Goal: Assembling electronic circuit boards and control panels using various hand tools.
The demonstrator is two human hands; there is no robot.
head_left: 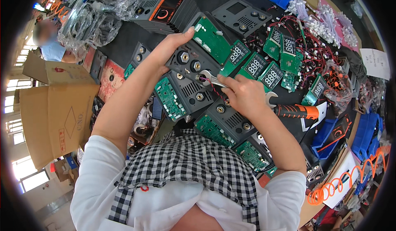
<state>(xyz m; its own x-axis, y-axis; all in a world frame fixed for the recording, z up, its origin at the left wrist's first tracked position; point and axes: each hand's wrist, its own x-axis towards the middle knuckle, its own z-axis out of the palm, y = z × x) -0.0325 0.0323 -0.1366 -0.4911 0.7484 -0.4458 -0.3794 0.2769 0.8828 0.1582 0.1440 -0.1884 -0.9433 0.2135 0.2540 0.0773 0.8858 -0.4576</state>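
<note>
My left hand (175, 43) is closed on the edge of a dark grey control panel (209, 65), holding it tilted. A green circuit board (212, 39) is fixed to its upper part, with round metal nuts and fittings below. In my right hand (246, 94) is a silver open-end wrench (214, 81). The wrench's jaw sits around a fitting on the panel, where thin purple and red wires come out. Its other end (270, 98) shows beyond my right wrist. Small green display boards (253, 65) lie just beyond my right hand.
Similar panels with boards (171, 98) lie nearest my body. A stack of panels (165, 10) stands at the back. Wired connectors (317, 21) pile up at the right. An orange-and-black power screwdriver (298, 111) lies by my right forearm; a cardboard box (62, 111) stands left.
</note>
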